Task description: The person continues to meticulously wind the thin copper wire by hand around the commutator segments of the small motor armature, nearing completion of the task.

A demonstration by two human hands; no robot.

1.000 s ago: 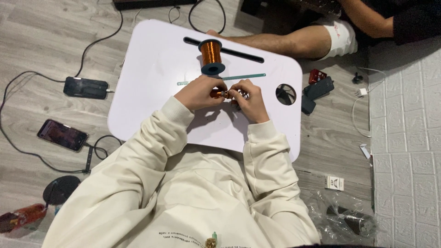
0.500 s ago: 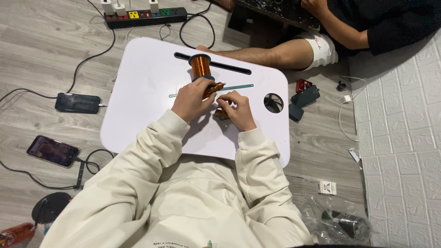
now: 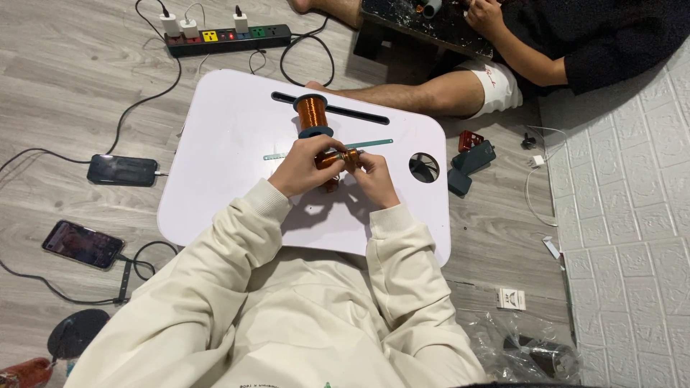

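We held a small copper-wound coil [image 3: 338,158] over the white lap table [image 3: 215,165], just in front of the big copper wire spool [image 3: 313,115] that stood upright near the table's far edge. Our left hand [image 3: 305,167] was curled around the coil's left end, fingers closed on it; our right hand [image 3: 374,176] pinched the right end with thumb and fingertips. To do this well, we judged the coil needed a steady grip on one side while the other hand guided the fine wire evenly, with light tension so the turns lay tight. A thin teal strip [image 3: 366,144] lay on the table just beyond the coil. Right of the spool, off the table, sat dark blue cases [image 3: 471,162] with a small red box [image 3: 468,139]. Far to the spool's lower right, a small white printed packet [image 3: 511,299] lay on the floor beside a crumpled clear plastic bag [image 3: 525,348].
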